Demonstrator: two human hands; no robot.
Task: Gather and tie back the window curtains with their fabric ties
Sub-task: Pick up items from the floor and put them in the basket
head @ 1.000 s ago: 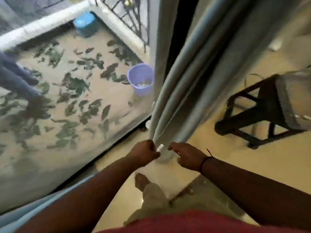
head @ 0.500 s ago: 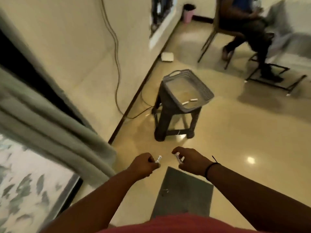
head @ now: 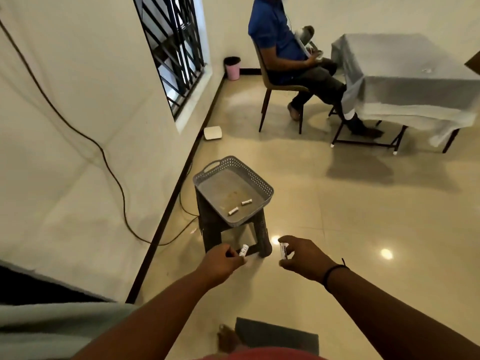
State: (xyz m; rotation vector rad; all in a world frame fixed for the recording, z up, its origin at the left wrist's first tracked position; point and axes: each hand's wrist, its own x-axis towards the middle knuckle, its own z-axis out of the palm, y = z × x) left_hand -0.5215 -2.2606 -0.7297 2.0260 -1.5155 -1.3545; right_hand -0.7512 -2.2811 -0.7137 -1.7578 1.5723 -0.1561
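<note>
Left hand (head: 220, 263): fingers curled, pinching a small white rolled fabric tie (head: 243, 250) that juts out past the knuckles. Right hand (head: 302, 259): thumb and forefinger closed on a second small white rolled tie with dark print (head: 284, 251), held upright; a thin black cord bracelet (head: 333, 271) circles the wrist. The two hands are near each other, not touching, over the glossy beige tiled floor (head: 337, 229).

Just beyond the hands: a dark plastic stool (head: 262, 235) carrying a grey perforated plastic basket (head: 262, 188), tilted, with two more white rolled ties (head: 240, 207) lying loose inside.

Lower left edge: pale grey-green curtain fabric (head: 52, 326).

Lower centre: dark grey floor mat (head: 278, 336).

Left: cream wall with a black cable (head: 114, 175) trailing down it.

Far side: seated person in a blue shirt (head: 275, 35) beside a grey-clothed table (head: 405, 81); pink bin with black liner (head: 232, 68) in the corner.
</note>
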